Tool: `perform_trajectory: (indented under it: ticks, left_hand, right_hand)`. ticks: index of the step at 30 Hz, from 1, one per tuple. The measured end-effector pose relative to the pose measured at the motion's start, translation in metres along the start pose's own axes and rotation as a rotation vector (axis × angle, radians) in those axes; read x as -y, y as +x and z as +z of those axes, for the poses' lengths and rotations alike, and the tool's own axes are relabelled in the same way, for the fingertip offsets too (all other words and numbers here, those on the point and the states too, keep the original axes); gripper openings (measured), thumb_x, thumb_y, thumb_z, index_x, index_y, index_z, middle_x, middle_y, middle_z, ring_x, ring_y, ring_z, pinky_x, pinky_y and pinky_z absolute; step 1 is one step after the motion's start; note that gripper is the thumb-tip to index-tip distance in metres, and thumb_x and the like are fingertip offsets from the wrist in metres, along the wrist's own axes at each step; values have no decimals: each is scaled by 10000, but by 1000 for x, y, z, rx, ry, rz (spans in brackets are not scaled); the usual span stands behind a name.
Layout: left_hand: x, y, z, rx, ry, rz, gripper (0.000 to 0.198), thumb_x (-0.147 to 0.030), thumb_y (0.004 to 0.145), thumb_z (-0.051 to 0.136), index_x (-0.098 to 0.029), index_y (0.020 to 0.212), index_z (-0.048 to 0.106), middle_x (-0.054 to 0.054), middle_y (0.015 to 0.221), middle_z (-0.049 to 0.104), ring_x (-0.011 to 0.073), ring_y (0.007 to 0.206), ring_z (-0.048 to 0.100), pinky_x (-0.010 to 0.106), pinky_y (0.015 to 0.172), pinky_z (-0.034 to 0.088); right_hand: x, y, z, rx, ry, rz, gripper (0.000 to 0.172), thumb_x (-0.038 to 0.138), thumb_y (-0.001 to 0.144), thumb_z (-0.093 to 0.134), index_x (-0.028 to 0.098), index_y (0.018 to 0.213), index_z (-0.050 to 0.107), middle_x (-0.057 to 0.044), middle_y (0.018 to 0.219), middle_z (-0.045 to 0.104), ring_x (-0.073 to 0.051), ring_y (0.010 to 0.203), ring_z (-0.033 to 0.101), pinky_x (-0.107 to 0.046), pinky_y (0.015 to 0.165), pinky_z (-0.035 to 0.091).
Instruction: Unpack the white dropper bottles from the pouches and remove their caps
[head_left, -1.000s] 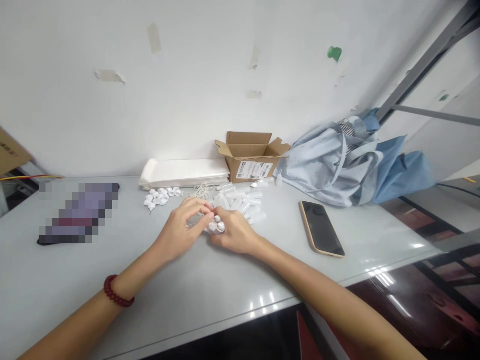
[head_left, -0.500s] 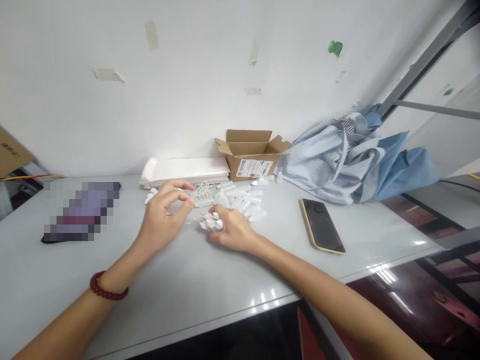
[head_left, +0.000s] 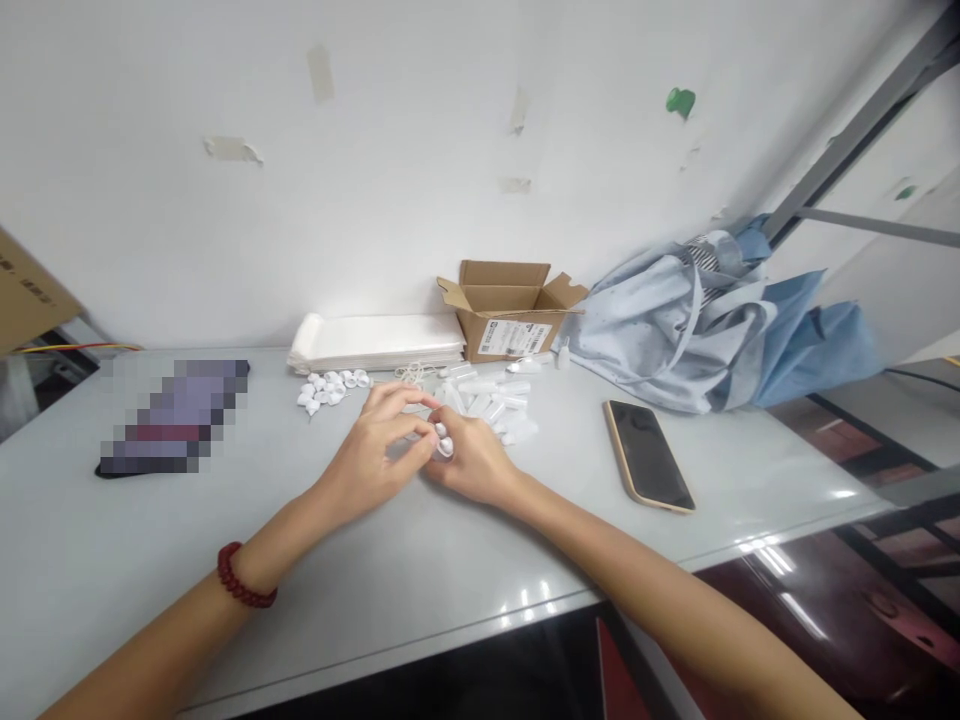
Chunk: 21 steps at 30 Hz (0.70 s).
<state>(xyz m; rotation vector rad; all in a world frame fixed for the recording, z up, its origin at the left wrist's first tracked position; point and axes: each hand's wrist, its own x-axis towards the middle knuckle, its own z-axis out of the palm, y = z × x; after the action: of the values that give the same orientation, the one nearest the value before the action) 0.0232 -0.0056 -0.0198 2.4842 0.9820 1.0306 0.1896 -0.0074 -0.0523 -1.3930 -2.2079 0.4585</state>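
Observation:
My left hand (head_left: 375, 460) and my right hand (head_left: 472, 460) meet at the middle of the grey table (head_left: 375, 590). The right hand is curled around a few small white plastic pieces (head_left: 442, 442) whose rounded ends show between the fingers. The left hand's fingertips pinch at those same pieces. Just behind the hands lies a heap of small clear tubes (head_left: 487, 400). A small pile of white caps (head_left: 330, 388) sits to the left of the heap. A red bead bracelet (head_left: 241, 585) is on my left wrist.
An open cardboard box (head_left: 506, 320) and a flat stack of white bags (head_left: 375, 342) stand against the wall. A phone (head_left: 649, 455) lies face up at the right, beside a heap of blue cloth (head_left: 712, 320). A blurred dark item (head_left: 172, 415) lies at the left.
Half a second ago my left hand was lifted away to the left near the caps. It has come back to the right hand and pinches at the pieces held there.

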Motion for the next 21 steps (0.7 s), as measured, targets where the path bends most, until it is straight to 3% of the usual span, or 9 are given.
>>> perform_trajectory:
  ticks: [5,10,16,21]
  left_hand:
    - [-3,1,-7,66,11,1,229,-163,843,503,-188,649,623,64,1175,592,266,1203,406,447,968,411]
    - [-2,2,-12,91,17,-45,231,-224,869,494,-193,673,614,60,1191,581,266,1194,412,429,903,461]
    - [6,6,-18,46,50,-88,234,-265,860,500,-198,662,605,44,1189,593,262,1169,437,411,883,461]
    - [19,9,-24,-73,63,-177,244,-327,847,512,-196,670,617,62,1149,620,265,1126,484,369,789,492]
  right_hand:
    - [-2,-1,5,-36,-86,-71,345,273,754,556,193,1084,492,-74,1055,667,-239,851,645,-272,589,370]
    - [-4,1,8,-49,-46,-4,399,268,726,563,191,1111,489,-68,959,681,-243,807,645,-281,609,380]
    - [-4,5,9,-31,23,-3,454,227,696,578,163,1135,486,-88,936,668,-237,801,625,-281,641,398]
    - [-6,5,5,-38,113,102,443,235,672,613,179,1099,511,-47,840,643,-200,710,579,-263,608,386]
